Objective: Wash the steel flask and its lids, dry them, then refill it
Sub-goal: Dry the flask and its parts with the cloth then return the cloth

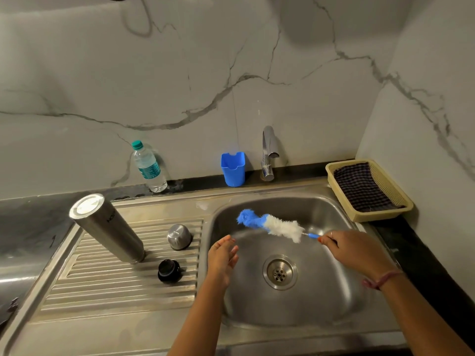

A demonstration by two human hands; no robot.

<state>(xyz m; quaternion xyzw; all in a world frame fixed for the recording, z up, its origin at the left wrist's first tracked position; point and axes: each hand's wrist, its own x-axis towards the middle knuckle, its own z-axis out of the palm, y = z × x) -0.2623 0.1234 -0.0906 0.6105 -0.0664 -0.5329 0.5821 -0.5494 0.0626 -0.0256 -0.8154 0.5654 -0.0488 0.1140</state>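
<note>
The steel flask (108,227) stands upside down on the ribbed drainboard (110,286), its base up. To its right sit a steel cup lid (179,236), mouth down, and a black inner lid (168,271). My right hand (357,253) grips the blue handle of a bottle brush (270,224), whose blue and white bristles hang over the sink basin (321,304). At the basin's left edge my left hand (222,258) hovers empty with its fingers apart.
Against the marble wall stand a plastic water bottle (149,167), a blue holder (233,169) and a chrome tap (268,152). A beige basket (334,168) with a dark checked cloth (365,187) sits right of the sink. The drain (280,272) is mid-basin.
</note>
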